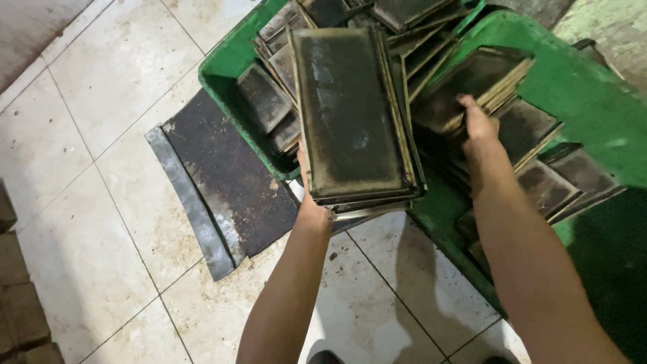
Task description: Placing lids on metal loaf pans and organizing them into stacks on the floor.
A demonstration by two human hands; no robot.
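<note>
L hand (311, 205) gripping stack of dark, grimy rectangular trays (350, 114), R hand (480, 128) prob. grasping another tray (465, 84)

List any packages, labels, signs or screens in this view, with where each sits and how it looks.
None show: no package, label, sign or screen.
Left hand: holds up a stack of dark rectangular metal trays.
Right hand: rests on more dark trays piled in a green bin.
Dark flat sheet: lies on the pale tiled floor.
</note>
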